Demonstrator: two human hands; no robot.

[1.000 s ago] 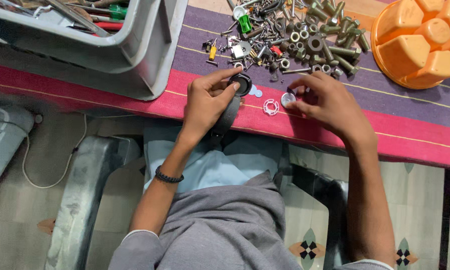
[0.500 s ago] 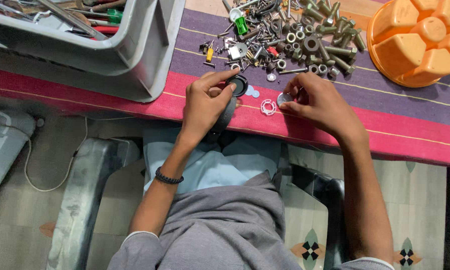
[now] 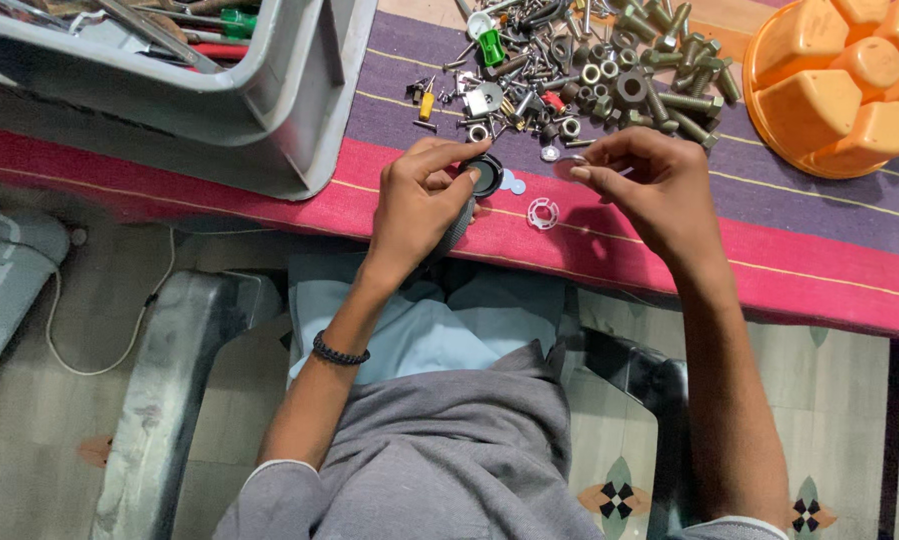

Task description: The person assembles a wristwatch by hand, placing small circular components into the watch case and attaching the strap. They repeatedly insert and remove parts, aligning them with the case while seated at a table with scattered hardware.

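Left hand clamped round a dark ribbed handle, thumb and forefinger pinching the black round rubber-like cap at its top, just above the near edge of the bench. Right hand raised beside it, fingertips nipping a small flat silvery washer — held clear of the cloth, a short way to the right of the black cap. Judged from this: sorting or fitting step in hand, small ring picked and about to be matched to the black part; next move calls for bringing both hands together, ring held level and centred over the cap, with a light and steady pinch so as not to drop it. Between the hands, on the red stripe of the cloth, a small white toothed plastic ring and two pale blue discs, lying loose. Beyond — a scattered heap of steel nuts, bolts and washers. Farther right an orange moulded plastic tray; farther left a grey plastic crate with tools.
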